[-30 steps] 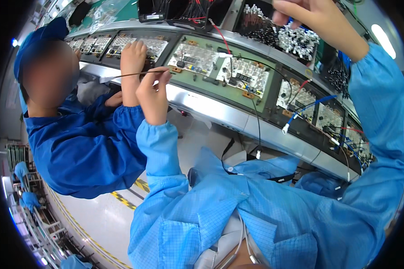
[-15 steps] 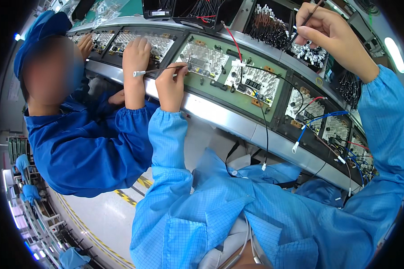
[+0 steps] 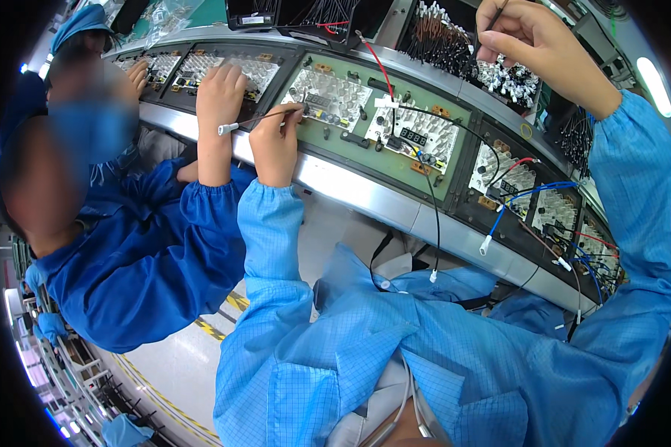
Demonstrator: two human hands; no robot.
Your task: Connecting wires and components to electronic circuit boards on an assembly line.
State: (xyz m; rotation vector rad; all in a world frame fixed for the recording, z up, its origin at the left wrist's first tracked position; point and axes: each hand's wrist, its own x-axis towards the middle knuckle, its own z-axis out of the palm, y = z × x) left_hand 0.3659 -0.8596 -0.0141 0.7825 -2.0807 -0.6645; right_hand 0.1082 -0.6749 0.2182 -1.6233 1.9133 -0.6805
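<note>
My left hand (image 3: 273,153) is closed in a pinch on a thin brown wire (image 3: 257,118). A white connector (image 3: 227,129) ends the wire to the left, and its other end reaches over a circuit board (image 3: 328,99) in a green panel. High on the right, my right hand (image 3: 537,48) pinches a dark, thin wire (image 3: 493,20) above several bundled brown wires (image 3: 443,45) with white ends. Between my hands, a second board (image 3: 417,138) carries a digit display, a red wire (image 3: 379,63) and black wires (image 3: 435,208).
At my left, a co-worker in dark blue (image 3: 142,276) has a hand (image 3: 220,97) over neighbouring boards. More boards (image 3: 503,175) with red, blue and black wires continue along the line to the right. A metal rail (image 3: 343,188) runs along the near edge.
The co-worker's head has moved left and lower, uncovering another person in a blue cap behind. The boards and both my hands sit slightly further left in view; both hands keep their pinch.
</note>
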